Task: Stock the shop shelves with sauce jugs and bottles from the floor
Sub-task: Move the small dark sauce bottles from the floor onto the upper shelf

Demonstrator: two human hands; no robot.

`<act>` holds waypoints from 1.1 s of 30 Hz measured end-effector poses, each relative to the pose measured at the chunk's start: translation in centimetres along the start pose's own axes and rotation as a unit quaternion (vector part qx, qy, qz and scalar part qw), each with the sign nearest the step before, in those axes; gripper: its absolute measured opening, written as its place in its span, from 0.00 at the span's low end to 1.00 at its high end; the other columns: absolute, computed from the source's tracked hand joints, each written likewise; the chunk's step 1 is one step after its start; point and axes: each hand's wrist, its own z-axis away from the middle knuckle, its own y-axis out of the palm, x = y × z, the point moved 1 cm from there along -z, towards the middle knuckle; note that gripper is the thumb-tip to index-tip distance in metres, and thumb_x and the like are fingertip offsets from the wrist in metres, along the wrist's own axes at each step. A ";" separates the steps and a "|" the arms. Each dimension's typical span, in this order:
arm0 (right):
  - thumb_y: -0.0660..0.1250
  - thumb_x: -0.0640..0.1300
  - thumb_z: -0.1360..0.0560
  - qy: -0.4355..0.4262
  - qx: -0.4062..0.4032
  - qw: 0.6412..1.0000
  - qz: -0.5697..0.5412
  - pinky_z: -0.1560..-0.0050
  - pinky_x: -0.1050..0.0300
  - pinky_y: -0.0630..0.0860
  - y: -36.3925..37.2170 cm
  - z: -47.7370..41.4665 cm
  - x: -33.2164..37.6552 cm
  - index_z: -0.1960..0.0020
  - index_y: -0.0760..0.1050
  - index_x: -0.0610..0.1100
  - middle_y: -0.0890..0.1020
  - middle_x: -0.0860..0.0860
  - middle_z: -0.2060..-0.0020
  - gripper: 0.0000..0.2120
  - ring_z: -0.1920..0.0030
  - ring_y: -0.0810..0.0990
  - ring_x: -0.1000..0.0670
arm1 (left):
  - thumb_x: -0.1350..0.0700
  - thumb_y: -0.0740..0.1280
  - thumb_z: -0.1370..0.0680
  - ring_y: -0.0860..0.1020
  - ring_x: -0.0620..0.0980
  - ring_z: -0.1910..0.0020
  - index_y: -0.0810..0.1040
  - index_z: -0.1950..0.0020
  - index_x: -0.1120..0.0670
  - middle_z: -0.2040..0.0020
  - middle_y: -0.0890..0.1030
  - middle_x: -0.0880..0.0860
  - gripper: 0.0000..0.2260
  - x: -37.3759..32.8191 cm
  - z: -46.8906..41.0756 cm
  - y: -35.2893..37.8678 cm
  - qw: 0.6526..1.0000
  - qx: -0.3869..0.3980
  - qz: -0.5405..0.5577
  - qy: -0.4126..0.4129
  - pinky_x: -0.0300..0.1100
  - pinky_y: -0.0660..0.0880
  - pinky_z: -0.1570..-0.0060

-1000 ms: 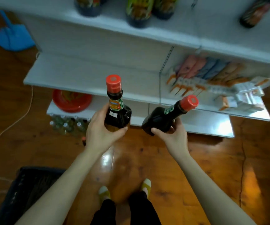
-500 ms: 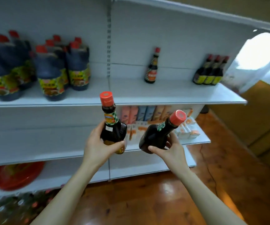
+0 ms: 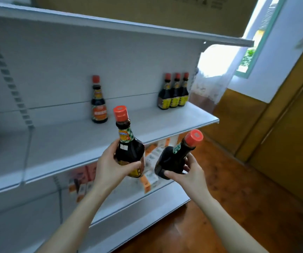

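Note:
My left hand (image 3: 110, 166) grips an upright dark sauce bottle (image 3: 128, 147) with a red cap, held in front of the white middle shelf (image 3: 59, 143). My right hand (image 3: 189, 173) holds a second dark red-capped bottle (image 3: 174, 156) by its base, tilted with the cap leaning right. Both are level with the shelf's front edge. A single sauce bottle with an orange label (image 3: 98, 101) stands at the back of that shelf. Three more bottles (image 3: 174, 92) stand together at its far right end.
A top shelf (image 3: 128, 28) overhangs the middle one. Small boxed goods (image 3: 150, 161) lie on the lower shelf behind my hands. To the right are the wooden floor (image 3: 238, 198), yellow wall panels (image 3: 283, 143) and a bright window with a curtain (image 3: 218, 70).
The view has risen from the floor and lower shelves and swung right along the middle shelf. Both hands have carried their bottles up to that shelf, the grips unchanged.

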 end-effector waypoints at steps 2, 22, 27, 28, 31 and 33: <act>0.78 0.39 0.38 -0.003 -0.016 1.000 0.006 0.58 0.73 0.74 -1.1 -3.8 -0.6 0.39 0.67 0.54 0.76 0.65 0.52 0.33 0.51 0.76 0.63 | 0.63 0.78 0.37 0.72 0.21 0.57 0.69 0.48 0.37 0.57 0.76 0.33 0.30 0.4 -4.1 2.4 1.000 0.007 0.004 0.005 0.19 0.68 0.62; 0.77 0.39 0.37 0.002 -0.038 0.999 0.022 0.47 0.54 0.76 -11.9 -35.3 -11.0 0.34 0.67 0.48 0.78 0.55 0.47 0.34 0.46 0.78 0.51 | 0.42 0.69 0.49 0.78 0.43 0.52 0.73 0.52 0.35 0.54 0.79 0.38 0.25 4.0 -29.9 23.6 0.997 0.025 -0.061 -0.037 0.38 0.74 0.53; 0.76 0.34 0.36 -0.024 0.045 0.999 0.013 0.59 0.71 0.75 -13.7 -43.2 -12.6 0.38 0.69 0.52 0.79 0.60 0.52 0.32 0.51 0.79 0.57 | 0.42 0.71 0.46 0.79 0.47 0.48 0.75 0.43 0.43 0.49 0.81 0.45 0.31 5.3 -32.6 28.2 0.992 -0.032 -0.096 -0.073 0.48 0.75 0.47; 0.76 0.33 0.37 -0.033 0.061 0.998 0.012 0.59 0.73 0.74 -14.0 -44.5 -12.7 0.39 0.69 0.53 0.78 0.62 0.53 0.32 0.51 0.78 0.59 | 0.42 0.71 0.45 0.79 0.48 0.48 0.75 0.42 0.43 0.49 0.81 0.46 0.31 5.4 -32.9 28.8 0.990 -0.044 -0.107 -0.080 0.48 0.75 0.47; 0.75 0.31 0.37 -0.053 0.116 0.992 0.011 0.58 0.73 0.73 -14.1 -47.7 -13.5 0.43 0.68 0.57 0.78 0.62 0.53 0.32 0.50 0.78 0.59 | 0.41 0.71 0.43 0.78 0.47 0.48 0.73 0.41 0.42 0.47 0.80 0.45 0.31 5.6 -33.6 30.3 0.982 -0.080 -0.140 -0.098 0.48 0.76 0.48; 0.76 0.32 0.37 -0.061 0.143 0.988 0.012 0.56 0.71 0.73 -13.9 -49.1 -14.0 0.44 0.68 0.57 0.78 0.62 0.53 0.31 0.50 0.77 0.58 | 0.43 0.74 0.41 0.77 0.45 0.47 0.71 0.40 0.39 0.46 0.79 0.44 0.30 5.8 -33.7 30.9 0.978 -0.095 -0.146 -0.111 0.48 0.76 0.49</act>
